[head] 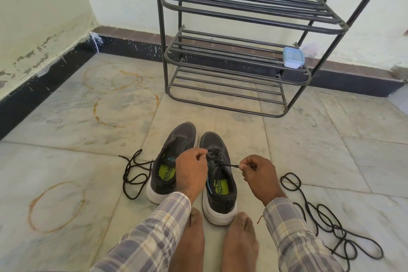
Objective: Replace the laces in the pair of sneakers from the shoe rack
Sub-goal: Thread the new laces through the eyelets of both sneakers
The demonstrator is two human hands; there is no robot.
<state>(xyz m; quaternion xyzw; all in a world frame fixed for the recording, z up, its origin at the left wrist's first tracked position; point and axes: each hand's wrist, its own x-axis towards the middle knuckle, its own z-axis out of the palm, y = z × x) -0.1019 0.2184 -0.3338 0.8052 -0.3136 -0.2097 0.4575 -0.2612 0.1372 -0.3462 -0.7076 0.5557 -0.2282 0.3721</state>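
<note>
Bright even daylight, soft faint shadows, mild sheen on the floor (pixel 309 161), sharp focus, wide-angle bending at edges

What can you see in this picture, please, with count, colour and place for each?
sneakers: two, dark grey with white soles, side by side on the floor.
lace: one, black, partly threaded in the right sneaker.
loose laces: two heaps, black, on the floor either side of the sneakers.
rack: one, black, against the wall.
box: one, pale blue lid, right end of a rack shelf.
floor: pale stone with rust rings.
feet: two, bare, behind the sneakers.
left hand: grips the lace at the eyelets.
right hand: pinches the lace's end.
</note>
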